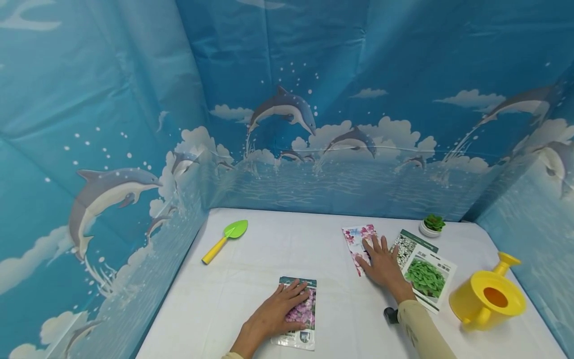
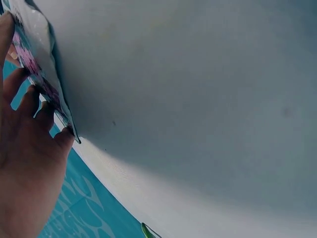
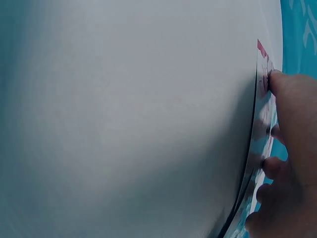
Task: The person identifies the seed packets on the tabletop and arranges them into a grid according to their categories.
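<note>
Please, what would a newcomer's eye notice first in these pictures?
Probably the dolphin backdrop behind and beside the white table. Next comes the yellow watering can at the table's right side. The left hand rests on a pink-flower packet near the front, the right hand on a blossom packet farther back.

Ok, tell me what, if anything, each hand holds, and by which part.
Nothing is gripped: the left hand rests, fingers spread, on the face of the purple-flower packet, the right hand likewise on the pink-blossom packet.
</note>
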The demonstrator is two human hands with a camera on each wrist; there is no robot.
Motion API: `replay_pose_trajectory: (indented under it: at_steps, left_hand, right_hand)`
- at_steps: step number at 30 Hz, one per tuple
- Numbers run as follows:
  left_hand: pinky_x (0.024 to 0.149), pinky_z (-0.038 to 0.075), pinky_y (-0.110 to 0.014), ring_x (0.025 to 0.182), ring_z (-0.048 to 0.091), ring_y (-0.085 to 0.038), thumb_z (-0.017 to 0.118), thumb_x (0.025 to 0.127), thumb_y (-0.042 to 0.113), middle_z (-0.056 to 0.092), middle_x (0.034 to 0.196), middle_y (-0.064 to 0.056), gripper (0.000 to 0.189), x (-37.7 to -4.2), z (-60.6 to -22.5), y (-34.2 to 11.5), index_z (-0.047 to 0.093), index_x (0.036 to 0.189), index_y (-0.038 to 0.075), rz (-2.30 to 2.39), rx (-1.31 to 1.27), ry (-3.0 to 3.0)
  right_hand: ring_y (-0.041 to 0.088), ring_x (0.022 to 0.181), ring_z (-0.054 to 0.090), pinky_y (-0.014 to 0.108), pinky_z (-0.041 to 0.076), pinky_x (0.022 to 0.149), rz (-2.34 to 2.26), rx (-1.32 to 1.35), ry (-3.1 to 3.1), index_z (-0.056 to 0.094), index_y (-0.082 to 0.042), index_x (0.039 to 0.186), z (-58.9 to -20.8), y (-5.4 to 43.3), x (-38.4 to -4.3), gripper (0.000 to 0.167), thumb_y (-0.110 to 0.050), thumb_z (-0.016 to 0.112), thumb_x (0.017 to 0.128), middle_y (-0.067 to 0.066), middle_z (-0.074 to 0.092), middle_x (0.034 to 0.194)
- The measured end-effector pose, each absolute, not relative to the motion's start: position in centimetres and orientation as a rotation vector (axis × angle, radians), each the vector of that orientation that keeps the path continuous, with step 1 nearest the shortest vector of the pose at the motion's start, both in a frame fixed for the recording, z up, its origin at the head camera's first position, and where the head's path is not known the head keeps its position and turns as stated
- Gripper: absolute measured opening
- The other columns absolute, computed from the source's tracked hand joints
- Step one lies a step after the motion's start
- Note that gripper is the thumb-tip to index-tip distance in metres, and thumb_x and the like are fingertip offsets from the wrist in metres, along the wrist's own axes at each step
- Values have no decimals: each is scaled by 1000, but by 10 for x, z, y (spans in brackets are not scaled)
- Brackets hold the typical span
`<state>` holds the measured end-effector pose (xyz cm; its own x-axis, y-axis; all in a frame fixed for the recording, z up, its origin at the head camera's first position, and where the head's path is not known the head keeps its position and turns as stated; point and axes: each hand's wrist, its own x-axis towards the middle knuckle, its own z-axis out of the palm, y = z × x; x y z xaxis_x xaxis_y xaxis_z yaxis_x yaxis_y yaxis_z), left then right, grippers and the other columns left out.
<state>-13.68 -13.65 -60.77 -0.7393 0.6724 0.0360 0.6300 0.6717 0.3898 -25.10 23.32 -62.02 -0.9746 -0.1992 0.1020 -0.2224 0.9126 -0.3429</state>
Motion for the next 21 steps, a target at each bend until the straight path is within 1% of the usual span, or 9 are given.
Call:
replay_pose_trajectory:
  at_steps: [8,16,21]
  left_hand:
    - [129,31,-58,163,31,-28,73,98,56,33,176,-2,85,-137,-609,-137,42,168,20,562,1081,2786]
    - [128,32,-60,162,33,-29,76,97,53,36,175,-3,85,-138,-609,-137,43,167,19,580,1087,2787]
    - [129,31,-58,162,32,-27,75,97,54,34,176,-1,85,-138,-609,-136,42,168,21,570,1067,2782]
  right_hand:
    - [63,156,18,88,8,119,533,321,-3006,49,0,160,-618,230,-248,69,-40,66,107,35,30,169]
    - [61,157,19,89,6,118,547,353,-2978,52,2,157,-623,226,-245,68,-39,68,106,37,31,167]
    - [59,157,23,88,11,118,574,381,-2925,57,7,151,-622,222,-242,67,-38,73,103,36,34,167]
